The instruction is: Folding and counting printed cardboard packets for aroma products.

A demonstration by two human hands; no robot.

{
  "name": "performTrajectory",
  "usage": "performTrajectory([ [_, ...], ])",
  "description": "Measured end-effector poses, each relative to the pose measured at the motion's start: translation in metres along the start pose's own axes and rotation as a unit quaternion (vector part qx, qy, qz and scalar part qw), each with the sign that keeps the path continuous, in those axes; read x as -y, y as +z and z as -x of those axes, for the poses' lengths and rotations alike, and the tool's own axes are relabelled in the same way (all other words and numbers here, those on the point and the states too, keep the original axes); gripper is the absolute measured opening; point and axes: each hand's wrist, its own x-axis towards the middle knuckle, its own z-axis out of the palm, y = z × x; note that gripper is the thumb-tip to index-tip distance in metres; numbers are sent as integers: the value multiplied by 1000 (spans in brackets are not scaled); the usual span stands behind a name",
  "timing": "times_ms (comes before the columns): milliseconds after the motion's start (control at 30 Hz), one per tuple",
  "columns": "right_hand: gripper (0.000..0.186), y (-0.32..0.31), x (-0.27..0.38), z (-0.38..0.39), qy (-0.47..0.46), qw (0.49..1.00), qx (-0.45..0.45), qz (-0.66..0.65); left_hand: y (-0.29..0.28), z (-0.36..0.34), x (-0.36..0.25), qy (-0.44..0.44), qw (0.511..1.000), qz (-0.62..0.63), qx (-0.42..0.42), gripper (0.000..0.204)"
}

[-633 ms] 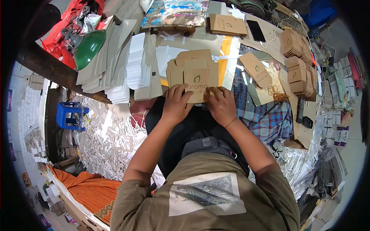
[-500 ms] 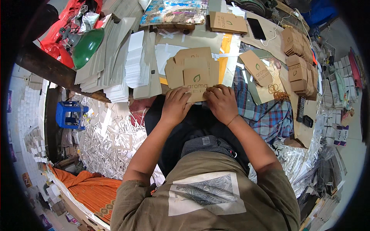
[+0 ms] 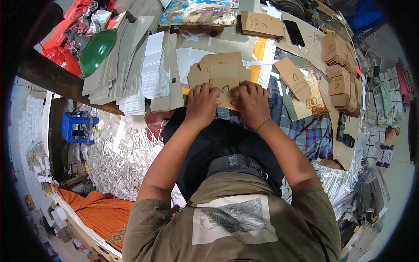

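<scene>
A brown cardboard box blank (image 3: pixel 224 82) with a green leaf print lies in front of me on the table, on top of other brown cardboard pieces (image 3: pixel 223 59). My left hand (image 3: pixel 202 105) presses on its near left side with the fingers curled over it. On the opposite side, my right hand (image 3: pixel 252 104) grips it the same way, the fingers bent and close together. Both thumbs are near its front edge, and the hands cover much of the lower print.
Grey board sheets (image 3: pixel 126 56) and white card strips (image 3: pixel 155 65) are stacked at left, by a green lamp shade (image 3: pixel 98 51). Folded brown boxes (image 3: pixel 345 87), a phone (image 3: pixel 293 33), rubber bands (image 3: pixel 317 108) and a plaid cloth (image 3: pixel 301 135) lie at right. Paper scraps (image 3: pixel 122 153) cover the floor.
Both hands have slid forward, away from me, along the sides of the box blank. Its near edge now sits farther from me, and the fingers cover more of the print.
</scene>
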Motion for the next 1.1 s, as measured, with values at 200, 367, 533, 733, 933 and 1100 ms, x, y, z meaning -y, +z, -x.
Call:
performTrajectory([
  [200, 65, 9, -13, -1, -117, 976, 116, 144, -9, -9, 6, 5, 996, 17, 89, 18],
  [367, 66, 9, -20, -5, -94, 977, 149, 123, -11, -4, 20, 32, 993, 69, 92, 20],
  [533, 68, 6, -12, -7, -61, 977, 164, 120, -5, -7, 26, 15, 992, 83, 92, 23],
  [733, 52, -22, 1, -9, -15, 991, 21, -131, 4, -6, 12, -189, 944, 259, 73, 30],
  [933, 28, 3, 3, -8, 101, 939, 93, -315, 8, 23, -10, -74, 984, 158, -30, 41],
  [1100, 31, 7, 28, 1, 14, 995, 38, -88, 6, 25, -20, -58, 990, 126, -22, 53],
])
